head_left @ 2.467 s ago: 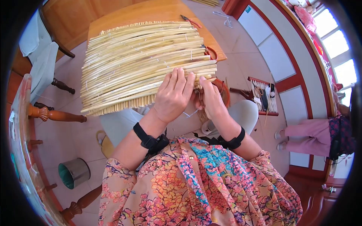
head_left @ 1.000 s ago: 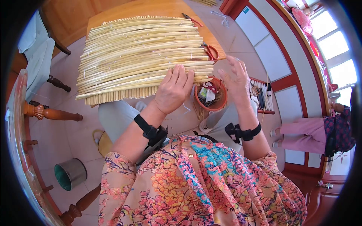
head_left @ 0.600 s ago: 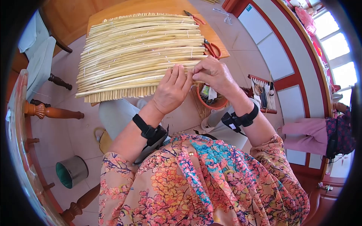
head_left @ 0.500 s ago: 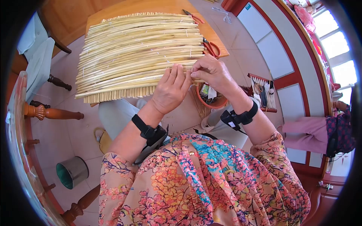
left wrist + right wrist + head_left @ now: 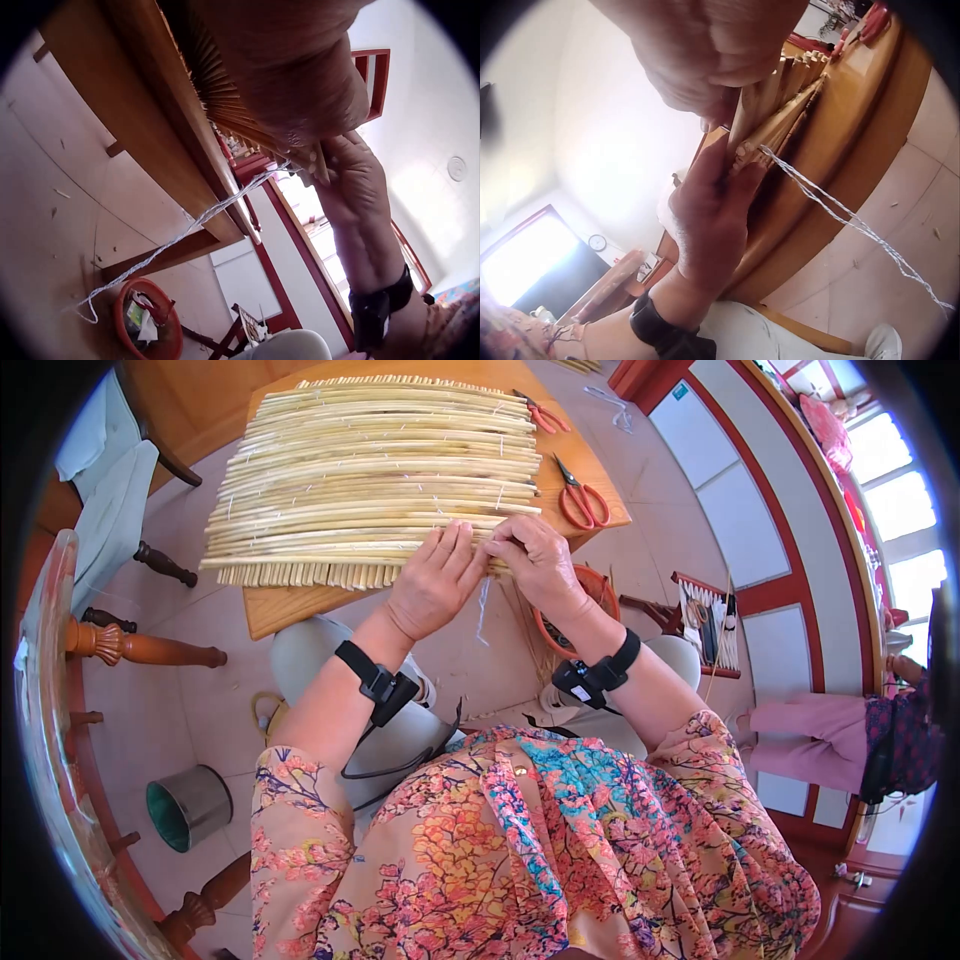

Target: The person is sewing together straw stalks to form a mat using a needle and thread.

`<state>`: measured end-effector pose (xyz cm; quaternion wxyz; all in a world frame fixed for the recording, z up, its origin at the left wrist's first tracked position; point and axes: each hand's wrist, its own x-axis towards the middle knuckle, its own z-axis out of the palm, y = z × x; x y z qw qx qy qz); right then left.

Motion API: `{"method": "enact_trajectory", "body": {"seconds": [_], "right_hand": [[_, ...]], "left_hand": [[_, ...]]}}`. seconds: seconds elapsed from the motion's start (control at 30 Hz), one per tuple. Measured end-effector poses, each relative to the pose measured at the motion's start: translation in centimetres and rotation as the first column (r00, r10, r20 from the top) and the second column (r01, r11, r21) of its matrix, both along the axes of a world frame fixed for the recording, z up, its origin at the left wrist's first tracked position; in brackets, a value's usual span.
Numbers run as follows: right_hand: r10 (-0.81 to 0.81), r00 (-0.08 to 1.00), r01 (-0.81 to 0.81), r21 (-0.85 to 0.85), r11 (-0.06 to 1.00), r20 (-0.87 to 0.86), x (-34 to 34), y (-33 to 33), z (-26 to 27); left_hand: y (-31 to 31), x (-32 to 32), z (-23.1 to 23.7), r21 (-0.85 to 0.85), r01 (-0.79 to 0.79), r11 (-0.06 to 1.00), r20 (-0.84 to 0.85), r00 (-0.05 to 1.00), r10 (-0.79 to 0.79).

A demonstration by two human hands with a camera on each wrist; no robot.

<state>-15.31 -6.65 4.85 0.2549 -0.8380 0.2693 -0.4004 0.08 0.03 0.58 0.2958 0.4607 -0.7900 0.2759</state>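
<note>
A mat of pale plant stalks (image 5: 370, 470), bound with white string ties, lies on the wooden table. My left hand (image 5: 430, 585) grips its near edge toward the right corner; in the right wrist view that hand's thumb and fingers (image 5: 712, 225) clasp the stalks from two sides. Close beside it, my right hand (image 5: 540, 565) has curled fingers pinching at the corner's stalk ends. Whatever lies between those fingertips is hidden. From the corner hangs a white twisted string (image 5: 484, 615), its loose strands (image 5: 199, 219) dangling past the table edge in the left wrist view.
Red-handled scissors (image 5: 580, 498) and red-handled pliers (image 5: 545, 415) lie on the table, right of the mat. A red-orange bucket (image 5: 560, 635) stands below. A folding stool (image 5: 705, 625) is at the right, a metal bin (image 5: 190, 807) at the left. Another person's legs (image 5: 810, 730) show at the right.
The right hand swung out to the right, came back to the corner and stays pinched there. Both hands and the mat have shifted slightly; the scissors now lie fully in view.
</note>
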Motion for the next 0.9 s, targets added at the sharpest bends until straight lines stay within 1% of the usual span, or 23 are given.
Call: {"method": "enact_trajectory", "body": {"seconds": [0.03, 0.13, 0.27, 0.3, 0.33, 0.37, 0.5, 0.57, 0.7, 0.77, 0.8, 0.87, 0.9], "right_hand": [[0.010, 1.000, -0.010, 0.057, 0.998, 0.007, 0.5, -0.4, -0.4], [0.005, 1.000, -0.007, 0.074, 0.997, 0.027, 1.4, -1.2, -2.0], [0.018, 1.000, -0.018, 0.073, 0.997, 0.003, 1.4, -1.5, -3.3], [0.041, 0.999, -0.043, 0.100, 0.994, 0.017, 1.3, -1.5, -3.8], [0.075, 0.997, -0.079, 0.129, 0.989, 0.036, -0.1, -0.4, -3.5], [0.086, 0.995, -0.091, 0.121, 0.988, 0.041, -0.1, -0.6, -4.0], [0.069, 0.996, -0.077, 0.154, 0.985, 0.055, 0.1, -0.7, -4.6], [0.069, 0.995, -0.072, 0.044, 0.996, 0.067, 0.3, -0.4, -4.9], [0.036, 0.997, -0.038, 0.044, 0.998, 0.063, 0.8, 0.8, -3.9], [0.052, 0.997, -0.051, -0.023, 0.998, 0.052, 0.9, 0.7, -3.6], [0.056, 0.997, -0.056, -0.010, 0.998, 0.053, 1.0, 0.7, -3.4], [0.088, 0.993, -0.080, -0.088, 0.993, 0.080, 1.1, 0.6, -3.2], [0.084, 0.994, -0.077, -0.100, 0.992, 0.075, 1.1, 0.3, -3.4]], "left_hand": [[-0.3, 0.5, -0.2, 0.009, -0.002, 1.000, -0.008, 1.000, 0.002], [-0.7, 1.4, -0.9, 0.040, -0.019, 0.999, -0.022, 1.000, 0.020], [-0.8, 2.1, -2.0, 0.076, -0.014, 0.997, -0.031, 0.999, 0.017], [-0.8, 2.2, -2.2, 0.084, -0.013, 0.996, -0.016, 1.000, 0.014], [0.5, 0.8, -1.6, 0.094, -0.022, 0.995, 0.003, 1.000, 0.022], [0.6, 0.8, -1.9, 0.122, -0.033, 0.992, 0.000, 0.999, 0.033], [0.7, 0.7, -1.8, 0.133, -0.052, 0.990, -0.012, 0.998, 0.054], [0.8, 0.7, -2.1, 0.138, -0.052, 0.989, -0.036, 0.998, 0.058], [1.5, 0.6, -1.8, 0.176, -0.071, 0.982, -0.037, 0.996, 0.079], [1.5, 0.6, -1.9, 0.168, -0.051, 0.984, -0.059, 0.996, 0.062], [1.5, 0.6, -1.9, 0.181, -0.056, 0.982, -0.058, 0.996, 0.068], [1.4, 0.8, -2.0, 0.177, -0.044, 0.983, -0.065, 0.996, 0.056], [1.4, 0.8, -2.1, 0.189, -0.048, 0.981, -0.063, 0.996, 0.061]]}}
